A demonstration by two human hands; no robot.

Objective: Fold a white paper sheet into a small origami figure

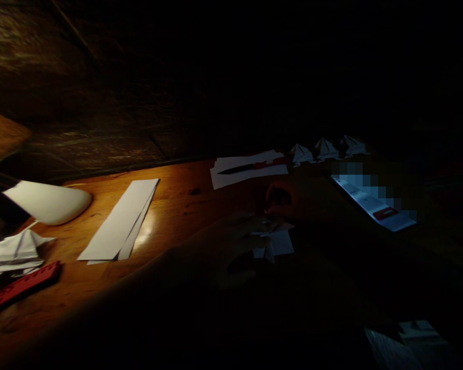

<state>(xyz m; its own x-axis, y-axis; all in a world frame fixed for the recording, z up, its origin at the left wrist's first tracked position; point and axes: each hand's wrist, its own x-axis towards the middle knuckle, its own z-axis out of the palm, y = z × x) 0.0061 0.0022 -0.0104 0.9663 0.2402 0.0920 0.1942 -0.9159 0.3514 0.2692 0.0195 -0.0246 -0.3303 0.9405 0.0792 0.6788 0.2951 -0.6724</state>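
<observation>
The scene is very dark. My left hand (231, 246) and my right hand (289, 200) meet over a small folded piece of white paper (280, 241) on the wooden table (177, 205). Both hands touch the paper with curled fingers that look pinched on its folds. Much of the paper lies in shadow under the hands.
A lamp head (50, 201) glows at the left. Long paper strips (121, 221) lie beside it. A red-handled knife (250, 166) rests on white sheets. Three folded paper shapes (326, 149) sit far right, a lit phone (374, 203) near them. Folded paper (15, 252) and a red ruler (23, 285) lie at left.
</observation>
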